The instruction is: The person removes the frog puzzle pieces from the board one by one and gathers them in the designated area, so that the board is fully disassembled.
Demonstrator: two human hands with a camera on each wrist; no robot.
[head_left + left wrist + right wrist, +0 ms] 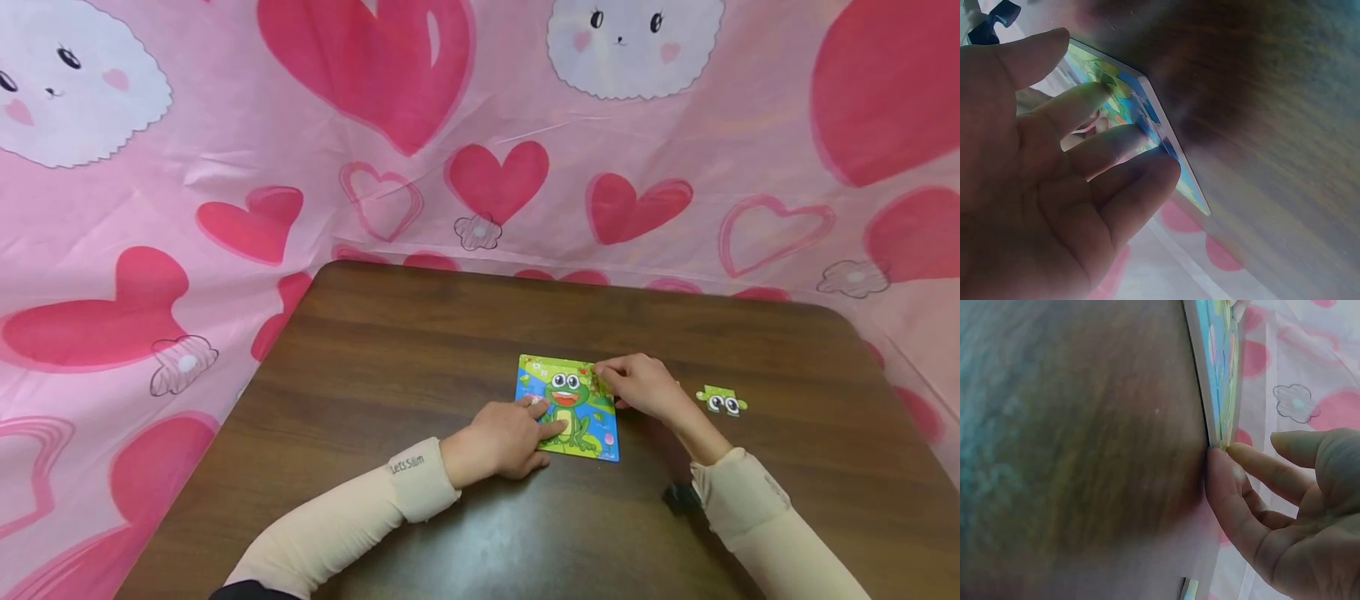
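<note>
A square frog puzzle (567, 394), blue and green with a green frog in its middle, lies flat on the brown table. My left hand (506, 437) rests on its left part with extended fingers, the fingertips on the picture. In the left wrist view these fingers (1110, 150) are spread over the board. My right hand (641, 387) is at the puzzle's upper right corner. Seen from the right wrist, its fingertips touch the puzzle's edge (1205, 394) and its thumb stands apart. The fingers cover part of that corner.
A loose green puzzle piece (722, 400) with two cartoon eyes lies right of the puzzle, near my right forearm. The brown table (390, 358) reaches back to a pink cloth (600, 142) with hearts. A small black object (681, 498) shows under my right wrist.
</note>
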